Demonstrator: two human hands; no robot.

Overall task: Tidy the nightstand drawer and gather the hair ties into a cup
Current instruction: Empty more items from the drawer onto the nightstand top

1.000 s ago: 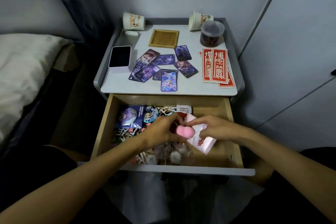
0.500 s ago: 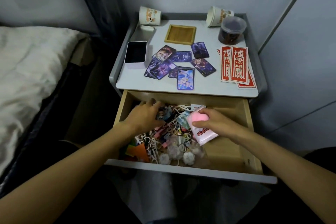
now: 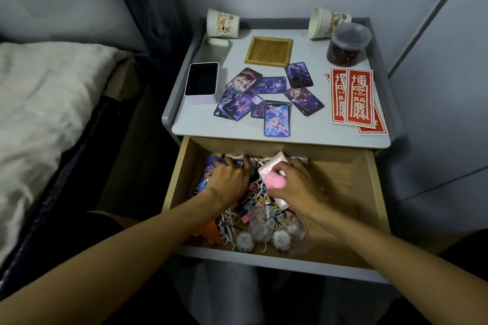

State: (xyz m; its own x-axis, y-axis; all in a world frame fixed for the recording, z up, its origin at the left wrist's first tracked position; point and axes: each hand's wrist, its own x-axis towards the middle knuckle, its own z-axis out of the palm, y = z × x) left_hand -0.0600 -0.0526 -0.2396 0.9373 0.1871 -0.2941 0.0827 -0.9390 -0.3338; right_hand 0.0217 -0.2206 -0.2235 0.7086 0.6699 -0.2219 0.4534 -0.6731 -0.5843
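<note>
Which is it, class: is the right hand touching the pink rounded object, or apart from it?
Touching. The head view shows the right hand gripping the pink rounded object, one end hidden inside the grip.

Your colours, quick
Pink blob, purple cards, red slips with white lettering, grey tabletop, tan drawer.

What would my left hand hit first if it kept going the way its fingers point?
Probably the blue packet under your left hand, then the drawer far wall; depth is unclear.
</note>
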